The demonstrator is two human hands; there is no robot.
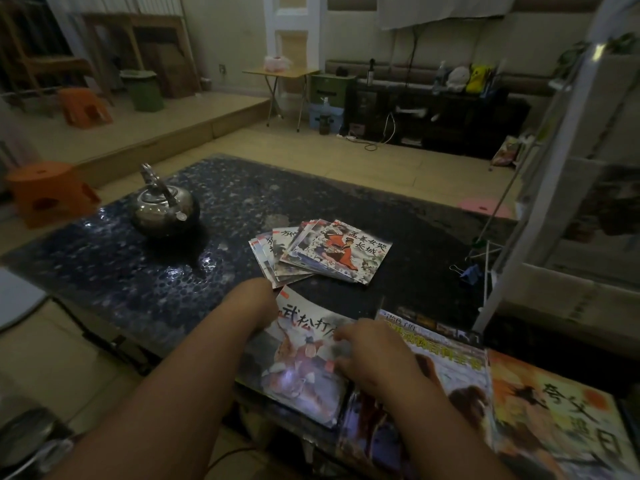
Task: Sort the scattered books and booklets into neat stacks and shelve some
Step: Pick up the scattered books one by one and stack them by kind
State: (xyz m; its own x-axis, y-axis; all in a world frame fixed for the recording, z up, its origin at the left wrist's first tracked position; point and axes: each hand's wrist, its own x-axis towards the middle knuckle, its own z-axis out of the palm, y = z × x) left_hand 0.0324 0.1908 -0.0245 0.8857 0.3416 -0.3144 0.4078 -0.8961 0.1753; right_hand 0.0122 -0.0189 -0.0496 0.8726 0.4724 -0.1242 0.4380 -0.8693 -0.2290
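Most of job: left to do; can't tell if any shelved.
Room: dim, tiled floor, white rack (526,216) at R, blurred.
Table (138,271): dark pebbled top, kettle (162,206) far L.
Big books (467,375): near R edge, overlapping, not squared.
Small pile (322,252): mid-table, fanned out.
Booklet (301,368): near edge, R hand (367,355) pinches it; L hand (258,306) fingers hidden behind it, grip can't tell.

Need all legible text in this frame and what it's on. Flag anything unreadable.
"孟姜女哭长城": top booklet of the fanned pile.
"武松打": near booklet; the rest is covered by the right hand.
"夸父" and "日": orange book; the middle is blurred.
Yellow title on the animal book: too blurred to read.
Lower booklets: partial characters, unreadable.
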